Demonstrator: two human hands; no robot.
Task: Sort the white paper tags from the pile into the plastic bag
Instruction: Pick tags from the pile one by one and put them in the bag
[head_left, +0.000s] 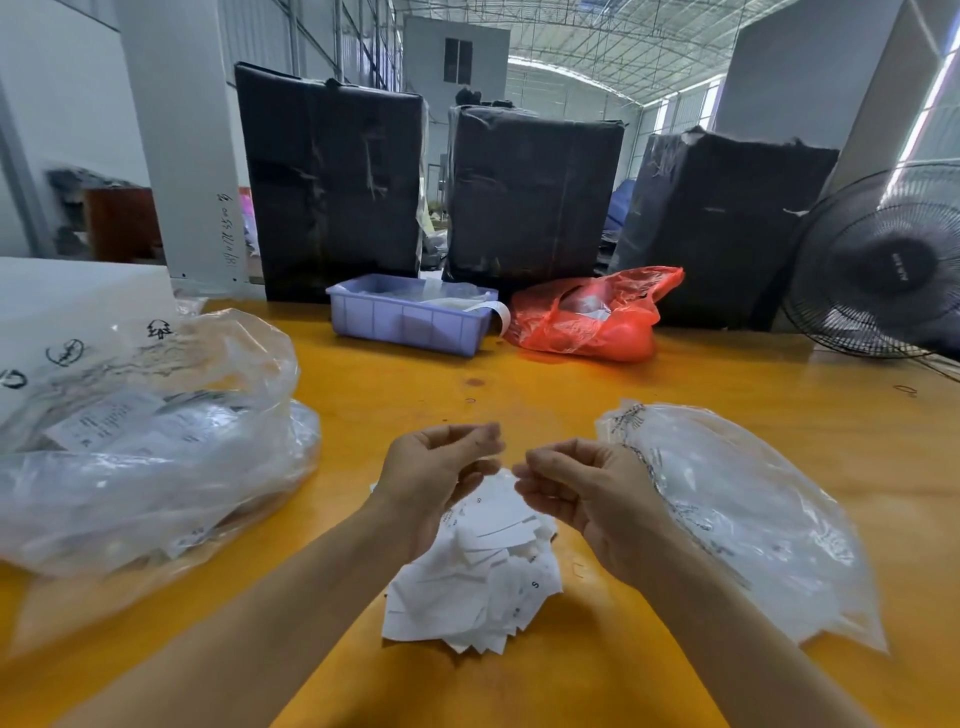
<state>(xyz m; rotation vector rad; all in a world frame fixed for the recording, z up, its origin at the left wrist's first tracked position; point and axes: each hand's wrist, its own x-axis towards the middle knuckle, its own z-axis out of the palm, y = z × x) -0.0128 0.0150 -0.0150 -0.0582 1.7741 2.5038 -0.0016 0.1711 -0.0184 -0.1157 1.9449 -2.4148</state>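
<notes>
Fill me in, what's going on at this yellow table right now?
A person is sorting tags. Both hands are raised over the pile of white paper tags on the yellow table. The left hand and right hand have curled fingers and seem to work something small and blurred between them. A flat clear plastic bag lies right of the pile; a bulkier crumpled clear plastic bag sits on the left.

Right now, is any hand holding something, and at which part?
Cannot be told for sure. Both the left hand and right hand curl over the tag pile; the blurred fingertips hide any tag.
</notes>
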